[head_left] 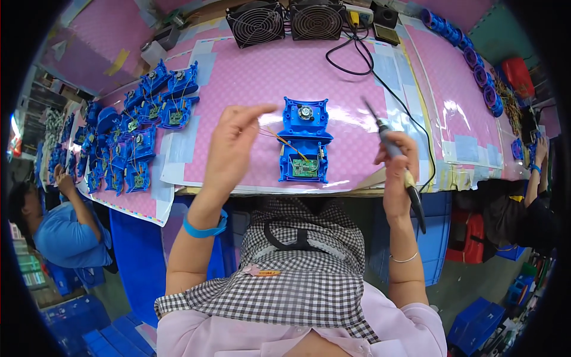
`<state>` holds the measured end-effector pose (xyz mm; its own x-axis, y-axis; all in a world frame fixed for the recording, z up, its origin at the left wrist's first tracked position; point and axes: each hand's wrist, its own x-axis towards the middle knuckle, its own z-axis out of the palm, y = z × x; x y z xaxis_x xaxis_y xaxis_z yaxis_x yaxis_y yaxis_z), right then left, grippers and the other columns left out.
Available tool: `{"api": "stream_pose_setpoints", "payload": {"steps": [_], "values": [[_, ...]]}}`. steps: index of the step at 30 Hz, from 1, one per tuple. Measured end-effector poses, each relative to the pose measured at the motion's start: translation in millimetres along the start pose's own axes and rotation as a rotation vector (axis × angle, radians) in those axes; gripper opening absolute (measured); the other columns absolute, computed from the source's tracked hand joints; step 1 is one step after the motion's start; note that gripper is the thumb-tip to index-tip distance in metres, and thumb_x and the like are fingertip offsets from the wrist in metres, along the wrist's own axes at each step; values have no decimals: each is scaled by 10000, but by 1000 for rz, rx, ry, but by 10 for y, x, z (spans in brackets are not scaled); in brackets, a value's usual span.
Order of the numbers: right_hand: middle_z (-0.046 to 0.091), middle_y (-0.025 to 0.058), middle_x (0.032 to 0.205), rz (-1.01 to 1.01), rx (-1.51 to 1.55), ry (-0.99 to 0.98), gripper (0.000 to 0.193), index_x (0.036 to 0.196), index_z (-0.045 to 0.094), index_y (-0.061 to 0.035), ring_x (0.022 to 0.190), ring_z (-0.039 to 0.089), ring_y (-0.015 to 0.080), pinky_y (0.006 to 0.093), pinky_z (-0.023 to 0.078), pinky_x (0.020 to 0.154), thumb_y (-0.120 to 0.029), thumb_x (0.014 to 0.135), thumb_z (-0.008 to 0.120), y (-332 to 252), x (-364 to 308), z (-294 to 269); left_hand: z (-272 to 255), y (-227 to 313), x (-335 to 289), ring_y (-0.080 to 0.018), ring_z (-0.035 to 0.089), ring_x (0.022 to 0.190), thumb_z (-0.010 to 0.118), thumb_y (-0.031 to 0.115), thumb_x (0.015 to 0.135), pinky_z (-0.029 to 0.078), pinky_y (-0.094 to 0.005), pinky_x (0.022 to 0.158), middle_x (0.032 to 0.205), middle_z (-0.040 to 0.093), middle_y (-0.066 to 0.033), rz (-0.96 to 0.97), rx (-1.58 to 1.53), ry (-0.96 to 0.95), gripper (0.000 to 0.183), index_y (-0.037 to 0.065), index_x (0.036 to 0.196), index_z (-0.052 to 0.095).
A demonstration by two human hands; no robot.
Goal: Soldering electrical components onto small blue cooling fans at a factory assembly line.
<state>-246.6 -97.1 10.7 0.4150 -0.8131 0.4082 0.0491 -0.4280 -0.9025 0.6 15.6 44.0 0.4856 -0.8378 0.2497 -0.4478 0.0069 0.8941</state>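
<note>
My right hand [395, 166] is closed around a soldering iron [389, 141], its thin dark tip pointing up and away over the table. My left hand [229, 149] hovers left of an opened blue plastic housing [305, 124], index finger stretched toward it. In the housing's far half sits a round speaker [305, 112]; the near half holds a green circuit board [305, 168]. Thin yellow and brown wires [291, 144] run from the board up and left to near my left hand; whether it touches them I cannot tell. The iron's tip is apart from the housing.
Two black fans [257, 25] stand at the far edge, beside a looped black cable [348, 72]. Several similar blue housings [143, 146] crowd the left; a row of blue parts [470, 56] lines the far right. Co-workers sit left [68, 223] and right [505, 202].
</note>
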Motion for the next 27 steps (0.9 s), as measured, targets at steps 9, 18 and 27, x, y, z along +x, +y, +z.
{"api": "stream_pose_setpoints", "payload": {"steps": [9, 18, 27], "values": [[659, 69, 768, 258, 276, 48, 206, 1050, 660, 25, 611, 602, 90, 205, 490, 531, -58, 862, 666, 100, -26, 338, 318, -95, 82, -252, 624, 643, 630, 16, 769, 478, -360, 590, 733, 640, -120, 80, 268, 19, 184, 23, 945, 684], [661, 131, 788, 283, 227, 14, 197, 1055, 638, 48, 601, 616, 145, 246, 501, 561, -26, 873, 630, 119, 48, 401, 382, -194, 171, -153, 632, 597, 667, 20, 756, 477, -282, 526, 761, 670, -100, 136, 368, -23, 181, 8, 936, 678], [658, 123, 792, 238, 170, -30, 193, 1043, 643, 50, 609, 614, 141, 232, 487, 565, -26, 866, 640, 142, 31, 398, 436, -212, 204, -292, 636, 717, 613, 38, 770, 492, -402, 643, 777, 652, -122, 190, 372, -20, 126, 18, 889, 648]]}}
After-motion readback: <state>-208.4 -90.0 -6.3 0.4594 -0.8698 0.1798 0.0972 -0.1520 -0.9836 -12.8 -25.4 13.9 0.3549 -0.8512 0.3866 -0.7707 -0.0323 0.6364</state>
